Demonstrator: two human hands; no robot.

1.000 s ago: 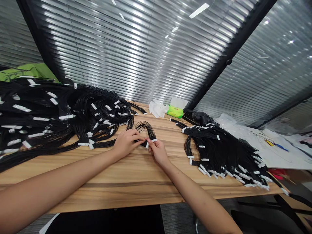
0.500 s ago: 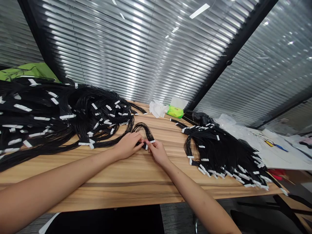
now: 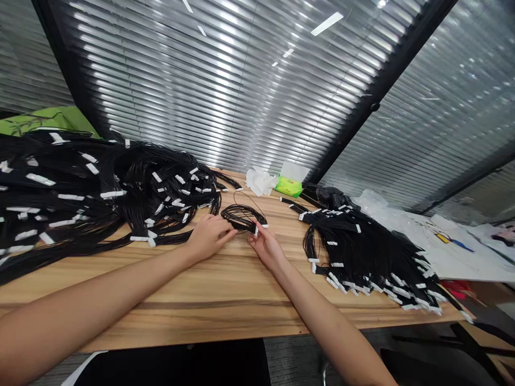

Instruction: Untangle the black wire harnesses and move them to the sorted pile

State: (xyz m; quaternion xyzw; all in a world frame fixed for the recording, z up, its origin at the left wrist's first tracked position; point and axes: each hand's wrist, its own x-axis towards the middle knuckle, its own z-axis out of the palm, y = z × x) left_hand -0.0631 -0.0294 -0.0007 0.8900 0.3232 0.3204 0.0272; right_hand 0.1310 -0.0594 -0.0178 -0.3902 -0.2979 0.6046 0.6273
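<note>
A black wire harness [image 3: 237, 214] with white connectors at its ends lies curved on the wooden table between my hands. One thin wire loops out beyond the rest of the bundle. My right hand [image 3: 266, 246] is closed, thumb and fingers pinching the harness by a white connector end. My left hand [image 3: 211, 235] rests just left of the bundle, thumb stretched out and apart from the fingers, with nothing visible between them. Left of it spreads a big heap of black wire harnesses [image 3: 132, 177]. Another pile of harnesses [image 3: 362, 252] lies to the right, its white connectors towards the near edge.
Behind the harness stand a crumpled white tissue [image 3: 260, 180] and a green tissue pack [image 3: 288, 185]. Clear plastic bags [image 3: 376, 203] and a yellow-and-blue tool [image 3: 454, 241] lie far right on a white surface. Slatted blinds [image 3: 225, 80] rise behind the wooden table [image 3: 201, 311].
The harness has gone from an upright arch to a flatter loop on the table. My left thumb and fingers have come off its end, while my right hand has shifted slightly right with the connector.
</note>
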